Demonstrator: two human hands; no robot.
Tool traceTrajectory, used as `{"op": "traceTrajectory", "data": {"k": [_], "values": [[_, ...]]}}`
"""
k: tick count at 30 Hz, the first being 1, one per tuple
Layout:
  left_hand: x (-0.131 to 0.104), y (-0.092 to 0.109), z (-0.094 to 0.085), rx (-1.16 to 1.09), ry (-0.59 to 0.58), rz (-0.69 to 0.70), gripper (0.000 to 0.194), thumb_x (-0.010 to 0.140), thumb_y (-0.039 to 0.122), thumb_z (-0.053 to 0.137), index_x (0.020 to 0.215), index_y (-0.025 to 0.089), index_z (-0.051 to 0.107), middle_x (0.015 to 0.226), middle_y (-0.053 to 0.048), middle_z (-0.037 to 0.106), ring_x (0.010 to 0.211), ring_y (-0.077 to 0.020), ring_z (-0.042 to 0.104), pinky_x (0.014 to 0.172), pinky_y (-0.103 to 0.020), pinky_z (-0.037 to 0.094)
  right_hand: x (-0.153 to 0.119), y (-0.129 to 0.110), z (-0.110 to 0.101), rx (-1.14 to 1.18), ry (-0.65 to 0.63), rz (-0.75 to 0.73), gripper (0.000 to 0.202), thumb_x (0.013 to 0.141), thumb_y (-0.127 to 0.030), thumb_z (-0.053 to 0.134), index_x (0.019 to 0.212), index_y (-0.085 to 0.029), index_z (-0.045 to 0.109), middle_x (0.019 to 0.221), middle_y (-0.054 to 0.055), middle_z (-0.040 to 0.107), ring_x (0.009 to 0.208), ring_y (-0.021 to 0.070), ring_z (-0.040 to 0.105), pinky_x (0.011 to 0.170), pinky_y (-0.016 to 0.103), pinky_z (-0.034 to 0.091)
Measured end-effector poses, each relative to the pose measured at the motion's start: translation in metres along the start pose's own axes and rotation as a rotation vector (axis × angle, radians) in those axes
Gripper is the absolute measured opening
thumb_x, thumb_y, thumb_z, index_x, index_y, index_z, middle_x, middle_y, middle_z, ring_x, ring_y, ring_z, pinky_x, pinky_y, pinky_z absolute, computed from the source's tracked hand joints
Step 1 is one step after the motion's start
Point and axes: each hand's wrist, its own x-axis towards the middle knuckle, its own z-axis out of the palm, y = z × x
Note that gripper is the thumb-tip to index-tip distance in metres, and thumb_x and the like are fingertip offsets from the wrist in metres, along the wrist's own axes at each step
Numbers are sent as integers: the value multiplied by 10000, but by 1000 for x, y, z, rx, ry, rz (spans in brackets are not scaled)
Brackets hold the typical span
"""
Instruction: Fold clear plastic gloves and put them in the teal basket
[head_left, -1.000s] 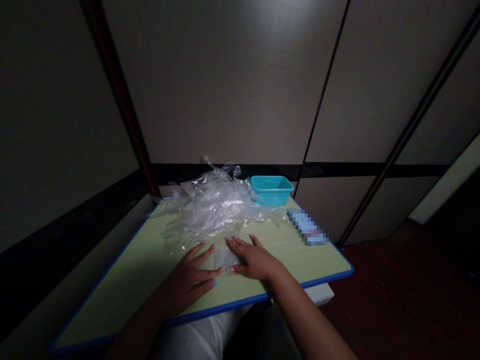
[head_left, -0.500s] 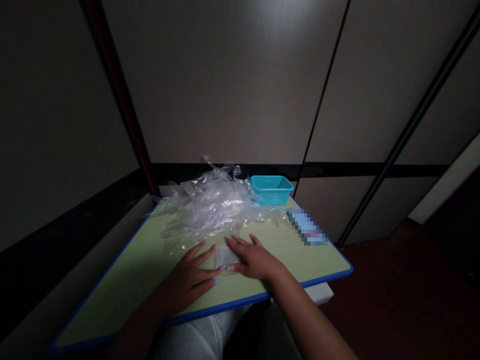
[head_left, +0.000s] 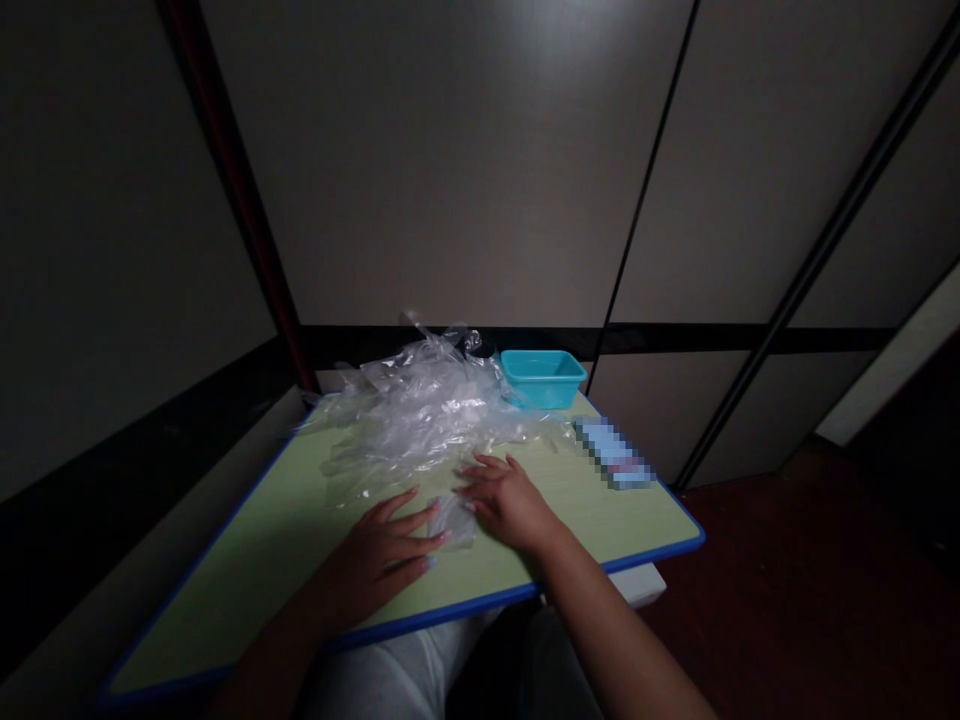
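Note:
On the yellow table, a small folded square of clear plastic [head_left: 456, 522] lies flat between my hands. My left hand [head_left: 386, 548] has its fingers spread, with the tips resting on the left edge of the square. At the upper right edge of the same piece is my right hand [head_left: 510, 503], palm down with its fingers stretched forward and left; the thumb is partly hidden. Just beyond the fingertips spreads a loose pile of crumpled, thin clear plastic [head_left: 442, 405].
A turquoise plastic basket [head_left: 543, 367] stands at the back right. A blurred-out bluish flat item [head_left: 613, 455] lies near the right edge. The table [head_left: 262, 570] has a blue rim, and dark cabinet panels [head_left: 465, 200] rise behind it.
My right hand has slid slightly up and away from the folded plastic, uncovering more of its lower right side. My left hand stays nearly in place.

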Motion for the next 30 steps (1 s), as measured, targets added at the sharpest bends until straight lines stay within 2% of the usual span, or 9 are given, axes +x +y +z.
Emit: {"op": "traceTrajectory", "data": {"k": [4,10,22,30], "values": [[1,-1,1,10,-15,-3,348,896,427,457,1241,463,487,1402,94,418,1354,-284,240,1020,-520,322,0,2,2,-13,-49,-29,293,779,-227,606,1055,-314,654,1353,-7,488,1334,220,279,1049,554,147],[0,0,-1,-16,18,22,343,890,415,477,1231,430,517,1389,79,443,1343,-277,262,1021,-478,328,1,5,7,-23,-97,-34,338,768,-330,662,1105,-331,631,1381,-5,450,1345,249,254,1040,588,144],[0,3,-3,-33,-9,-22,343,903,426,444,1240,415,511,1388,61,443,1331,-264,299,1031,-445,308,0,7,6,-54,-149,25,447,754,-411,673,1184,-326,585,1411,35,405,1362,260,213,1047,595,103],[0,1,-2,-34,27,16,342,900,406,459,1237,407,517,1380,51,459,1316,-264,326,1021,-447,335,0,6,4,-73,-153,28,492,743,-434,678,1205,-302,573,1412,35,402,1359,272,219,1048,591,150]]}}
